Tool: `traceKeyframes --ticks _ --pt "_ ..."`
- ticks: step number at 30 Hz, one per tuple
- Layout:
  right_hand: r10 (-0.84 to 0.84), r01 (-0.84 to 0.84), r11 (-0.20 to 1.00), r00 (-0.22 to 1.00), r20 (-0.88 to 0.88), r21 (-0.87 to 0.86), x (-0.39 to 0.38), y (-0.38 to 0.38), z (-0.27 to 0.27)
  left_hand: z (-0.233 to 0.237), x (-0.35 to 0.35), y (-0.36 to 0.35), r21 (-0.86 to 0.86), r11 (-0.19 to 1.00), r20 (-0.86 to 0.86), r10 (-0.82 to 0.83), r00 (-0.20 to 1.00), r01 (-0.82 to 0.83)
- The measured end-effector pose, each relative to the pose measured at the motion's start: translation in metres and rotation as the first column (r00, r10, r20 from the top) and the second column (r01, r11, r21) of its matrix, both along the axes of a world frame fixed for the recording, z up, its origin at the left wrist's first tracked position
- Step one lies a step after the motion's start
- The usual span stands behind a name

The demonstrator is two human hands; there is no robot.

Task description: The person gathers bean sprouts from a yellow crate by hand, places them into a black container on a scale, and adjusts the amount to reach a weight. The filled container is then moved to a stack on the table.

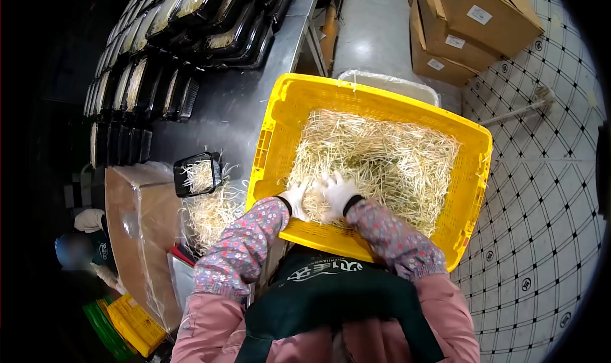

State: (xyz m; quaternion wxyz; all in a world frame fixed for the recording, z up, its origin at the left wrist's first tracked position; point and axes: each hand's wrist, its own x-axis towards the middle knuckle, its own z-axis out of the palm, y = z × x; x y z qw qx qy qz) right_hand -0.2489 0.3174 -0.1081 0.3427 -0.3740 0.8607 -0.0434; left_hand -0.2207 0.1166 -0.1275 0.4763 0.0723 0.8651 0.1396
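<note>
A big yellow plastic crate (pixel 468 191) stands in front of me with a thick layer of pale bean sprouts (pixel 382 143) inside. Both hands wear white gloves and are down among the sprouts at the crate's near left part. My left hand (pixel 297 199) lies close to the crate's near left corner, its fingers curved against a clump of sprouts. On the other side of that clump, my right hand (pixel 339 195) presses in with bent fingers. The clump sits between the two hands, and some fingertips are hidden in the sprouts.
Left of the crate, a black tray (pixel 196 174) holding sprouts rests beside a loose sprout pile (pixel 211 220). Stacked filled trays (pixel 219 28) cover the far-left metal table. Cardboard boxes (pixel 468 28) stand far right. A co-worker (pixel 95 242) is behind a plastic-lined carton (pixel 143 229).
</note>
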Motion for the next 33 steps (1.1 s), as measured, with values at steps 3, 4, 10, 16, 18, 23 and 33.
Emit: traceKeyframes --ticks 3,4,10,16,18,23,33 --pt "-0.034 0.029 0.983 0.999 -0.023 -0.183 0.038 0.048 0.013 0.029 0.012 -0.003 0.055 0.993 -0.105 -0.098 0.99 0.104" --pt "-0.054 0.035 0.985 0.993 -0.107 -0.169 0.044 0.065 0.008 0.036 0.016 -0.008 0.092 0.984 -0.239 -0.127 0.963 0.153" --pt "-0.192 0.145 0.975 0.928 -0.319 -0.166 0.058 0.059 -0.008 -0.001 0.018 -0.01 0.09 0.995 -0.184 0.064 0.981 -0.048" --pt "-0.453 0.478 0.857 0.877 0.161 -0.19 0.015 0.068 -0.003 0.006 0.008 0.011 -0.081 0.995 -0.132 -0.074 0.988 0.064" --pt "-0.676 0.726 0.663 0.685 0.269 -0.182 -0.003 0.092 0.018 0.049 0.006 0.008 -0.054 0.998 -0.179 -0.045 0.983 0.036" --pt "-0.656 0.701 0.551 0.7 0.284 -0.453 -0.047 0.122 0.065 0.063 0.023 0.003 0.128 0.955 -0.558 -0.153 0.815 0.267" --pt "-0.596 0.556 0.751 0.803 -0.005 -0.356 -0.03 0.116 0.018 0.075 0.019 0.01 0.109 0.986 -0.336 -0.082 0.938 0.126"
